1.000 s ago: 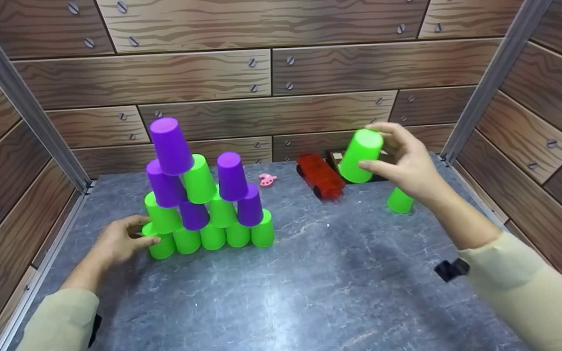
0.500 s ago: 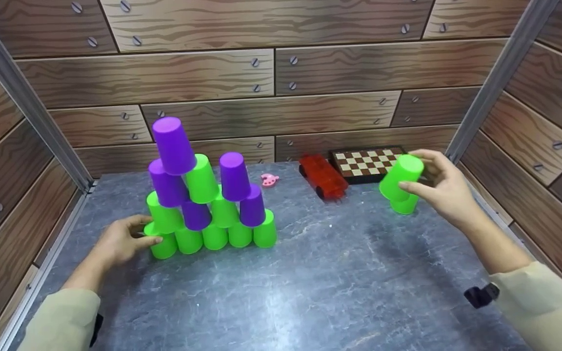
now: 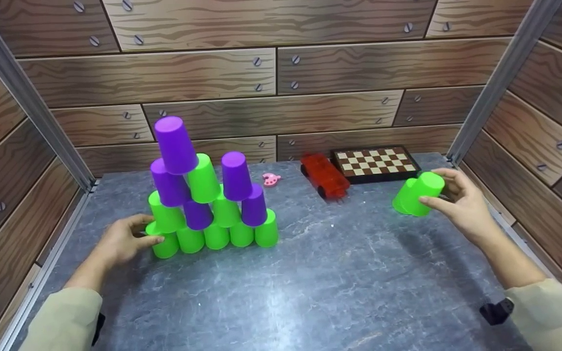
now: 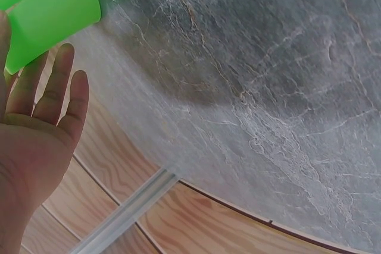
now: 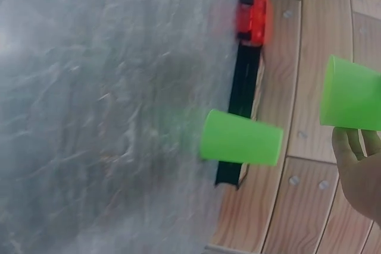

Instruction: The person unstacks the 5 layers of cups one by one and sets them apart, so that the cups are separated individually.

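At the left, green and purple cups stand upside down in a stepped pyramid, topped by a purple cup (image 3: 176, 145). My left hand (image 3: 117, 241) holds the bottom row's left-end green cup (image 3: 166, 247), thumb in front and fingers behind; the left wrist view catches the fingers (image 4: 56, 84) against the green cup wall (image 4: 56, 19). My right hand (image 3: 466, 207) grips another inverted green cup (image 3: 427, 190) between thumb and fingers at the right. It partly hides a green cup (image 3: 402, 202) on the table; the right wrist view shows the held cup (image 5: 352, 96) apart from that one.
A chessboard box (image 3: 376, 163) lies at the back right, with a red toy car (image 3: 325, 176) beside it. Near the pyramid is a small pink piece (image 3: 271, 179). Wood-patterned walls (image 3: 212, 73) enclose the grey marbled table (image 3: 281, 287).
My right hand has carried its green cup rightward and down, to in front of the cup standing there. The chessboard has come into fuller view. My left hand stays at the pyramid.
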The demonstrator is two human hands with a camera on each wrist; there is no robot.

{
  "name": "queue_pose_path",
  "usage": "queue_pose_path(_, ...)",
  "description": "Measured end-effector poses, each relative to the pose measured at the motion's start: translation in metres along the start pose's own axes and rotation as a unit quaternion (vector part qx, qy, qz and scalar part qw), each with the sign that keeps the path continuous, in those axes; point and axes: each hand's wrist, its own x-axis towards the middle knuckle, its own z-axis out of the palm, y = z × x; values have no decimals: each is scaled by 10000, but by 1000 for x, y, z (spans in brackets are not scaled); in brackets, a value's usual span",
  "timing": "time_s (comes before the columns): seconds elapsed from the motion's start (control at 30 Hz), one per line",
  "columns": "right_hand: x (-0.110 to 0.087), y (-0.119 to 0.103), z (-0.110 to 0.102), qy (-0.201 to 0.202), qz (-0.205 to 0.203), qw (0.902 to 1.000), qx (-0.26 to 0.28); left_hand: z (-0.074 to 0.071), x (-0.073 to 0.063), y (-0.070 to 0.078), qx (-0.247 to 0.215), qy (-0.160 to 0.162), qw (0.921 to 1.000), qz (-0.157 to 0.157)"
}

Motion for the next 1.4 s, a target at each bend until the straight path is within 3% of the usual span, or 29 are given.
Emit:
queue_pose_path(0.57,-19,36,-13,5,545,9980,-318,0,0,-2,108,13,9999,88)
queue_pose_path(1.4,-25,78,-20,-41,1206,9914,-509,0,1,-1,9,-4,10000,82)
